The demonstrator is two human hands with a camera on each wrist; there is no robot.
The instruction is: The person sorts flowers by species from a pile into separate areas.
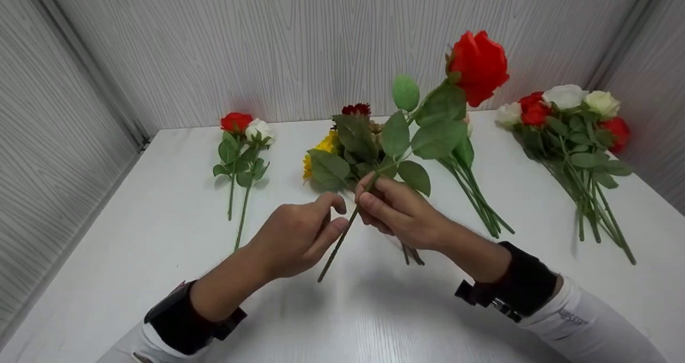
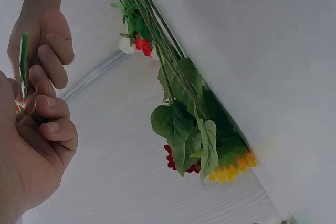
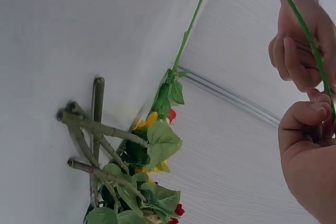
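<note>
My right hand (image 1: 404, 213) pinches the green stem of a large red rose (image 1: 478, 68) between thumb and fingers, just below its leaves. The stem slants, with its bloom high at the right and its bare lower end (image 1: 330, 264) at the left, above the table. Close beside that lower stem is my left hand (image 1: 299, 234), index finger bent and thumb apart from it. The thumb tip lies at the stem; whether it touches cannot be told. In the right wrist view, the stem (image 3: 306, 30) passes in front of the left hand (image 3: 302, 45).
Behind the hands lies a bunch with a yellow flower (image 1: 322, 151) and a dark red flower (image 1: 357, 110). A red rose (image 1: 235, 122) and a white rose (image 1: 259, 131) lie left. Green stems (image 1: 473, 202) and a mixed rose bunch (image 1: 575, 138) lie right. Panelled walls (image 1: 299, 47) enclose the table.
</note>
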